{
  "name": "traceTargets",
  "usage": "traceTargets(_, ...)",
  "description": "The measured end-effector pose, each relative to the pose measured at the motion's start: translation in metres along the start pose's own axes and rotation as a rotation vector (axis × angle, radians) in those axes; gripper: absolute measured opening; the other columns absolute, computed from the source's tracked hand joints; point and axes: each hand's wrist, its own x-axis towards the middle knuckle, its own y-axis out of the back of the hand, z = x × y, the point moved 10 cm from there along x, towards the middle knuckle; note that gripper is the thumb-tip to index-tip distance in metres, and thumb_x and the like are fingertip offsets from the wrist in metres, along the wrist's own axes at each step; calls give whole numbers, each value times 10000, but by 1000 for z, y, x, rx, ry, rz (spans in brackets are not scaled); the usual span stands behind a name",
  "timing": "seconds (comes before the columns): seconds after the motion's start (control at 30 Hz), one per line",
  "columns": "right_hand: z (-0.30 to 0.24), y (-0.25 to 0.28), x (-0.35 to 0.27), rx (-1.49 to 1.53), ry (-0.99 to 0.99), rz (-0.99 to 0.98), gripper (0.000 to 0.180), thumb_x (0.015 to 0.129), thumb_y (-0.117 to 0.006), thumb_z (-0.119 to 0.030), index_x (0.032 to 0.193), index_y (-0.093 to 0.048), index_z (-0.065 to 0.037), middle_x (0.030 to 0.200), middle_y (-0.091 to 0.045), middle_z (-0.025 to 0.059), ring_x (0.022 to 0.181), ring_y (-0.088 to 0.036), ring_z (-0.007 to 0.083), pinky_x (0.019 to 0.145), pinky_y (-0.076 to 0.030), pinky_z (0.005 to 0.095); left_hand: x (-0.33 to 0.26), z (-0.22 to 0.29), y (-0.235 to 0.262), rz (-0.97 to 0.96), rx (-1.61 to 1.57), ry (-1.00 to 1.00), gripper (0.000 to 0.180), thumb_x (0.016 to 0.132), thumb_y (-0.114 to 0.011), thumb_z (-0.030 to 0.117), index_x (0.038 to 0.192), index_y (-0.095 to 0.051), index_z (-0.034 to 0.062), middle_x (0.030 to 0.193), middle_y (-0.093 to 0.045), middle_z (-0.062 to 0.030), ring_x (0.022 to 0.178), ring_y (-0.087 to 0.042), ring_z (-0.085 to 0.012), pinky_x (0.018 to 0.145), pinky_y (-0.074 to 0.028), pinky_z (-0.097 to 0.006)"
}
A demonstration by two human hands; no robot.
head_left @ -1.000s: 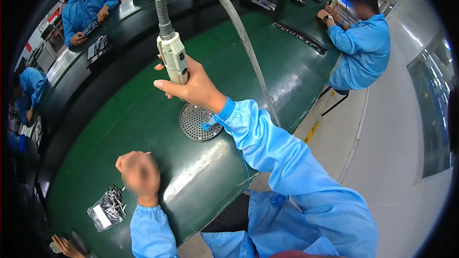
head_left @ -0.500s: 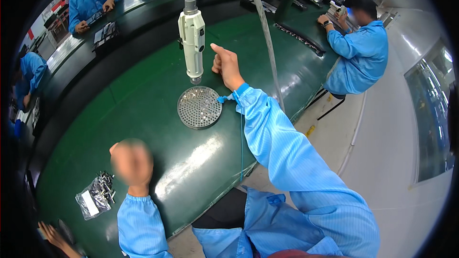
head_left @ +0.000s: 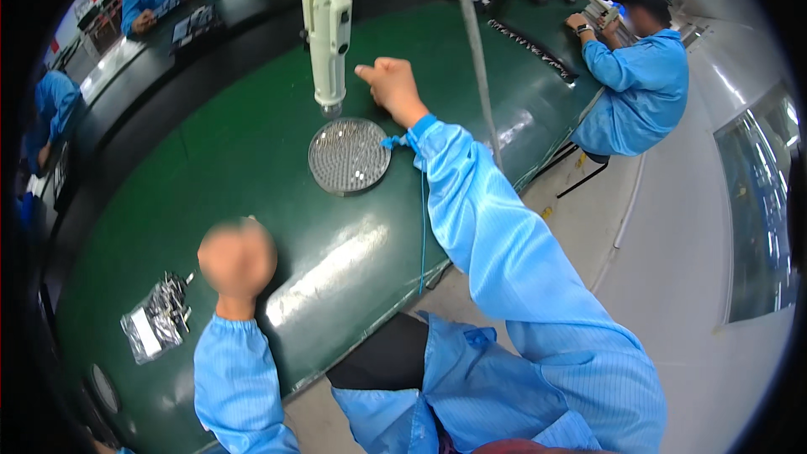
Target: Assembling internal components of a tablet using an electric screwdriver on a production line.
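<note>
Here the right hand point(head_left: 393, 88), loosely curled and holding nothing, hovers just beside the hanging electric screwdriver point(head_left: 327, 29) above the round screw tray point(head_left: 349, 155) on the green table point(head_left: 218, 168), while the blurred left hand point(head_left: 237, 259) seems fisted, contents unclear.

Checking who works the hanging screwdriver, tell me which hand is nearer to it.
Right. The right hand is just beside the screwdriver, apart from it, above the round tray. The left hand is far below, near the table's front edge.
</note>
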Motion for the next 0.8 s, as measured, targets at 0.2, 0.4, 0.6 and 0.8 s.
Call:
traceTargets(0.2,-13,-5,-2,149,-65,-66,530,923,-746,-167,574,-347,-137,540,-385,-58,463,-350,55,405,-247,285,7,0,-2,-4,-16,0,510,789,-698,-98,492,-329,90,450,-316,-56,370,-281,-228,439,-190,-376)
traceTargets(0.4,-14,-9,-1,108,-81,-83,534,930,-745,-192,577,-350,-129,531,-382,-40,453,-353,65,402,-265,288,8,-2,-1,-19,-10,11,487,780,-709,-82,491,-357,92,445,-337,-55,365,-312,-235,428,-216,-373)
traceTargets(0.6,5,-1,-6,50,-59,-32,552,938,-744,-240,579,-338,-138,521,-379,-27,421,-394,86,378,-261,304,2,1,0,6,0,2,471,740,-730,-37,461,-380,108,435,-400,-55,361,-396,-249,409,-277,-373)
traceTargets(0.8,0,-2,-4,73,-97,-56,544,959,-725,-219,591,-333,-140,530,-357,-41,427,-379,78,383,-254,298,5,3,6,27,3,19,475,750,-726,-21,448,-385,115,423,-395,-33,355,-388,-219,410,-258,-357)
